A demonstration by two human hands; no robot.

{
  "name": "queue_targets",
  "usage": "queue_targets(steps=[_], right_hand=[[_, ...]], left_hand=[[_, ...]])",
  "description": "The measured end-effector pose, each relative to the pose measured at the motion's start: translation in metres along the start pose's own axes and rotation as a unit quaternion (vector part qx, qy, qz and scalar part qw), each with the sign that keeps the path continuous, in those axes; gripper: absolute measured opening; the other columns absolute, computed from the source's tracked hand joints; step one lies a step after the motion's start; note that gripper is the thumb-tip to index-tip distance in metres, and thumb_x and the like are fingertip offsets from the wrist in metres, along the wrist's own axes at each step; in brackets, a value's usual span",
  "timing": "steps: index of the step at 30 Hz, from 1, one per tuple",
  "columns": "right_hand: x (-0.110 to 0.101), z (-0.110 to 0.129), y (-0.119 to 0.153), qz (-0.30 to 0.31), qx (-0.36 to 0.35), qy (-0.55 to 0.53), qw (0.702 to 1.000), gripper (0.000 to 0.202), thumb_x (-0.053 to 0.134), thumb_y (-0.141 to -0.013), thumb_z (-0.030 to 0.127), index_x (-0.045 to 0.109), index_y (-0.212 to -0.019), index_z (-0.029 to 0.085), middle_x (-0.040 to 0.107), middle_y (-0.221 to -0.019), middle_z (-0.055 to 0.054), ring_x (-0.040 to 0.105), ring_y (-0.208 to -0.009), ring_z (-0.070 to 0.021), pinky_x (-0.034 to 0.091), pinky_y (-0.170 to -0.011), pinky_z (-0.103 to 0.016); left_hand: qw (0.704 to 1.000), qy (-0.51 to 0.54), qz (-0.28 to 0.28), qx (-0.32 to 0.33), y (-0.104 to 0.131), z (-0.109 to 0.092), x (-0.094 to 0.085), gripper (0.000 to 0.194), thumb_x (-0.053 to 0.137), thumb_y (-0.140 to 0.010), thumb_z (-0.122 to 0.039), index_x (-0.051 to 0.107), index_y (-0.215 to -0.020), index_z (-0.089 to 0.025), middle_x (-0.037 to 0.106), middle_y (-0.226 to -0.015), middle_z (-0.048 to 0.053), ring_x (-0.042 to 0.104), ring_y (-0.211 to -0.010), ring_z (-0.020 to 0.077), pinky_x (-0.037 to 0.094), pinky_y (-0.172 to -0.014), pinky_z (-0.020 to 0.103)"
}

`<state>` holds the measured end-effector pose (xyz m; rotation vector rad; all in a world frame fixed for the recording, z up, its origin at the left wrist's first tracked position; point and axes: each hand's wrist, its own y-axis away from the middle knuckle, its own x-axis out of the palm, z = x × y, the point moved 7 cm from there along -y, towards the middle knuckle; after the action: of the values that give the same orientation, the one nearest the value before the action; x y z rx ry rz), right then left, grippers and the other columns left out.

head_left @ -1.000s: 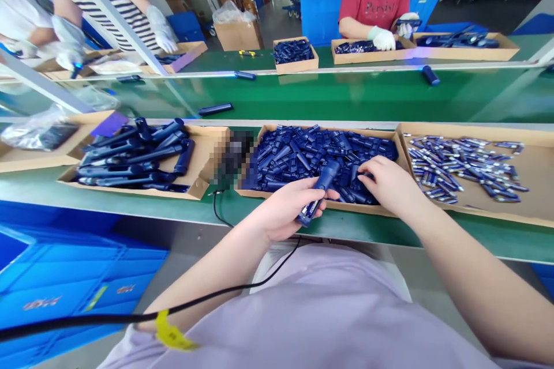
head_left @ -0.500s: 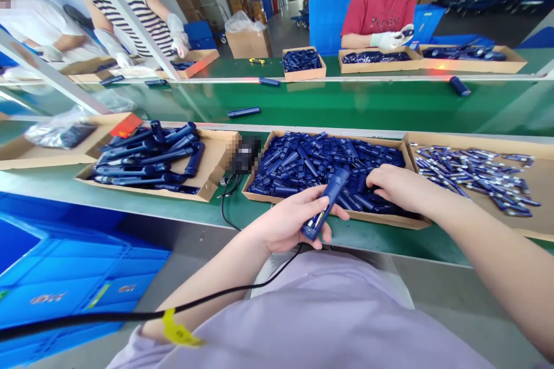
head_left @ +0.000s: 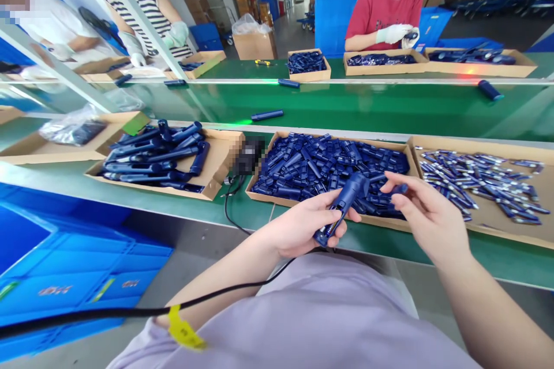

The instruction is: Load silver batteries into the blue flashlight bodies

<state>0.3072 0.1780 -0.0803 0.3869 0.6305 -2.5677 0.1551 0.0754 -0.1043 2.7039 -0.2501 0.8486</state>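
Left hand (head_left: 303, 228) grips blue flashlight body (head_left: 344, 204), head angled toward middle cardboard tray (head_left: 264, 184) for access. Right hand (head_left: 426, 213), fingers half curled, pinches small blue part (head_left: 397, 189) beside the head.

No lettering reads clearly; the white marks on the blue crate (head_left: 82, 288) are too blurred.

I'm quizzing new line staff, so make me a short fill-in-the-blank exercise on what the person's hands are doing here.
1. The left hand grips a dark blue ____ body.
2. The right hand pinches a small blue part above the ____ cardboard tray of three.
3. The conveyor belt behind the trays is ____ in colour.

Missing words: flashlight; middle; green
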Motion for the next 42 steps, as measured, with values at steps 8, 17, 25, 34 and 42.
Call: queue_targets(steps=[8,17,25,34,42], right_hand=[[-0.004,0.023,0.006,-0.074,-0.019,0.008,0.997,0.031,0.05,-0.099,0.033,0.063,-0.126,0.024,0.063,-0.107,-0.008,0.061,-0.079,-0.0147,0.057,-0.069,-0.029],[0.001,0.01,0.013,-0.081,0.028,-0.063,0.994,0.025,0.059,-0.094,0.034,0.067,-0.116,0.025,0.067,-0.103,-0.006,0.067,-0.074,-0.0127,0.059,-0.071,-0.025],[0.004,0.009,0.011,-0.078,0.061,-0.12,0.988,0.024,0.067,-0.088,0.035,0.069,-0.111,0.026,0.068,-0.091,-0.003,0.066,-0.075,-0.0144,0.059,-0.07,-0.026],[0.043,0.037,0.013,0.074,0.046,0.028,0.996,0.021,0.056,-0.09,0.029,0.072,-0.104,0.026,0.071,-0.094,0.001,0.067,-0.079,-0.0137,0.056,-0.072,-0.022],[0.04,0.044,0.016,0.065,-0.042,0.098,0.992,0.018,0.055,-0.093,0.028,0.07,-0.103,0.026,0.07,-0.096,-0.001,0.066,-0.081,-0.0158,0.055,-0.078,-0.028]], left_hand=[[1.0,-0.004,-0.01,0.018,-0.003,0.005,0.003,0.018,0.057,-0.088,-0.016,0.058,-0.105,-0.012,0.058,-0.112,0.012,0.051,-0.067,0.007,0.041,-0.053,0.018],[0.998,0.003,-0.04,-0.044,0.004,0.011,0.004,0.015,0.05,-0.093,-0.032,0.046,-0.1,-0.02,0.053,-0.086,0.0,0.048,-0.049,0.0058,0.035,-0.038,0.015],[0.999,-0.013,-0.044,-0.013,0.002,0.01,0.006,0.014,0.054,-0.091,-0.03,0.046,-0.097,-0.019,0.051,-0.089,0.0,0.045,-0.049,0.0045,0.033,-0.039,0.016],[0.999,0.004,-0.051,-0.013,-0.008,0.014,0.004,0.044,0.04,-0.095,-0.058,0.046,-0.121,-0.022,0.05,-0.08,0.001,0.053,-0.064,0.0115,0.049,-0.056,0.022],[0.997,-0.024,-0.063,0.034,-0.009,0.012,0.005,0.051,0.051,-0.091,-0.056,0.044,-0.129,-0.023,0.051,-0.079,-0.001,0.052,-0.062,0.0098,0.048,-0.054,0.02]])
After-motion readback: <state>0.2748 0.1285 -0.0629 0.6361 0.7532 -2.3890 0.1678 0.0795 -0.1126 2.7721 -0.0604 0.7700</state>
